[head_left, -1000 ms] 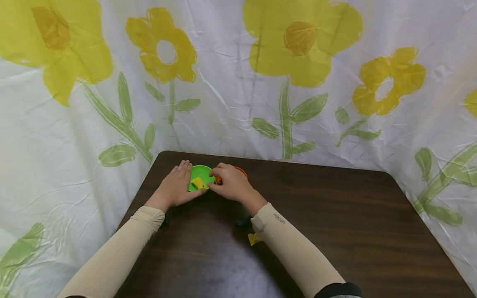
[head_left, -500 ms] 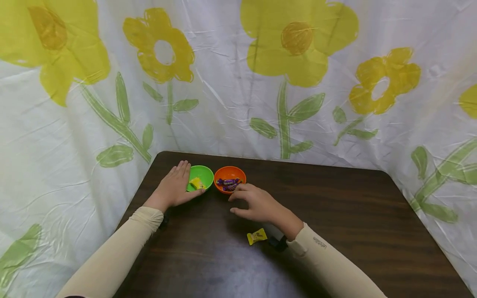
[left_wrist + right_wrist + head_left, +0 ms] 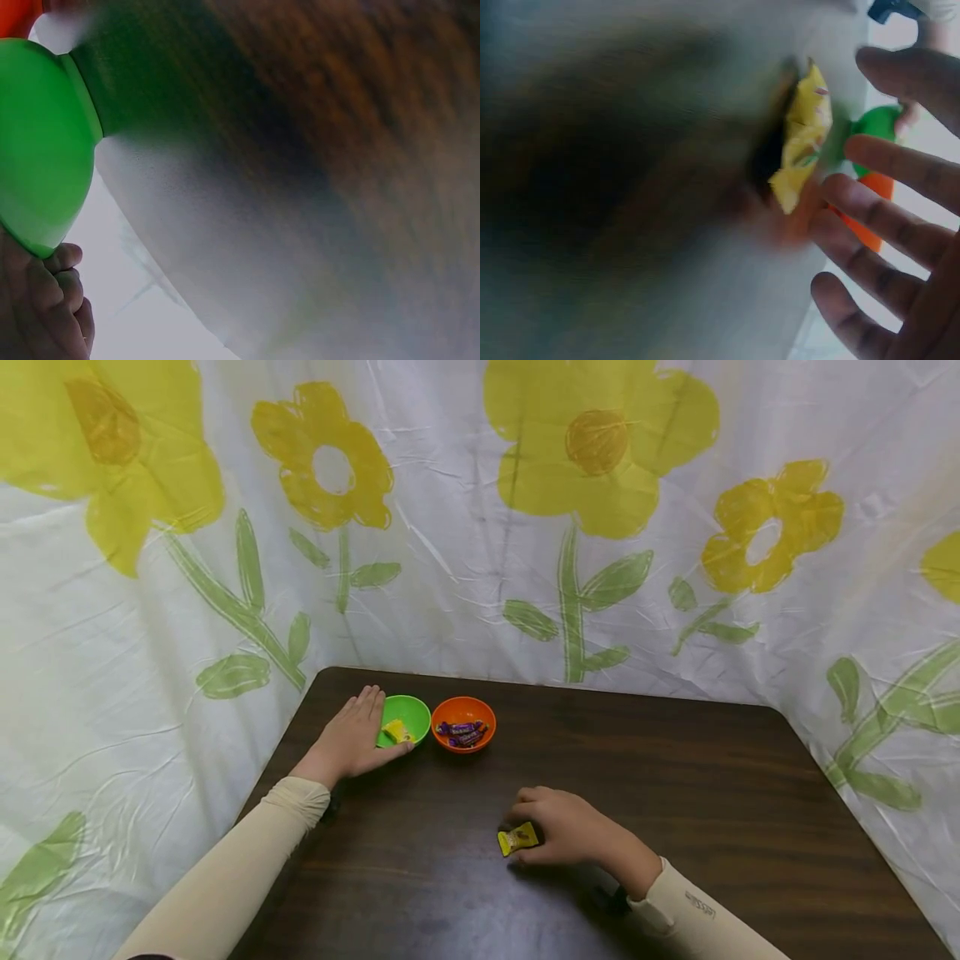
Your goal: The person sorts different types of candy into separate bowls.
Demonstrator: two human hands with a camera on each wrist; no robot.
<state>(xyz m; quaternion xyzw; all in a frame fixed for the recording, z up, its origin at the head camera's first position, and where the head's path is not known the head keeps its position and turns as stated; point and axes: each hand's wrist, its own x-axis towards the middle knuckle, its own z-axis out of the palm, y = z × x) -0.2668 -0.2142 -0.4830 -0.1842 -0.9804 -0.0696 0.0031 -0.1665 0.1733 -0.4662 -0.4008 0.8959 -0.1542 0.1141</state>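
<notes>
My left hand (image 3: 349, 732) rests against the left side of a green bowl (image 3: 417, 712), its fingers straight and its thumb along the near rim. Inside that bowl lies a yellow-wrapped candy (image 3: 397, 731). In the left wrist view, the fingers touch the outside of the green bowl (image 3: 45, 142). My right hand (image 3: 562, 828) is low over the table, thumb and fingers spread around another yellow-wrapped candy (image 3: 517, 839). The right wrist view shows these fingers apart from the yellow-wrapped candy (image 3: 804, 139), which lies on the table.
Touching the green bowl on its right is an orange bowl (image 3: 480, 711) with purple-wrapped candies (image 3: 462, 732) in it. The dark wooden table (image 3: 675, 777) ends at a white flowered curtain (image 3: 450, 593) behind and at the sides.
My right hand has moved from beside the green bowl, past the orange one, back toward me and right to the loose yellow candy. The left hand has stayed at the green bowl.
</notes>
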